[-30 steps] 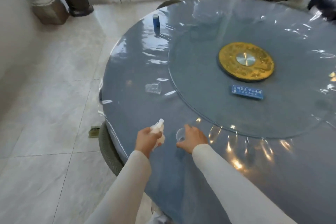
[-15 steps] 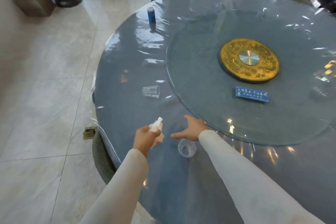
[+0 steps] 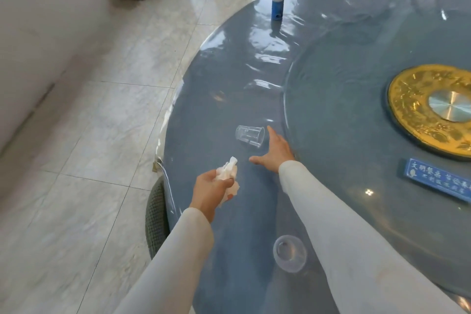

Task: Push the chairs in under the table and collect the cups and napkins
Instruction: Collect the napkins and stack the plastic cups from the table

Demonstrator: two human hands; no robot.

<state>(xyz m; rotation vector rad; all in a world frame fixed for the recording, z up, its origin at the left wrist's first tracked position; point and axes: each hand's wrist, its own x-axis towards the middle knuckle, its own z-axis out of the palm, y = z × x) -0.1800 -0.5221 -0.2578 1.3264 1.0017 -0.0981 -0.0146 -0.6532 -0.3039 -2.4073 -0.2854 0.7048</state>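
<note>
- The tipped cup (image 3: 249, 136) lies just far-left of the open right hand (image 3: 276, 151), long axis left-right.
- A napkin (image 3: 227, 173) is gripped by the left hand (image 3: 212, 190).

1. Round blue-grey surface (image 3: 216, 84) under glossy clear film.
2. On it: a clear cup on its side (image 3: 249, 136), an upright clear cup (image 3: 289, 257), a blue canister (image 3: 277, 6).
3. A glass turntable (image 3: 344, 109) carries a gold disc (image 3: 430, 109) and a blue sign (image 3: 438, 180).
</note>
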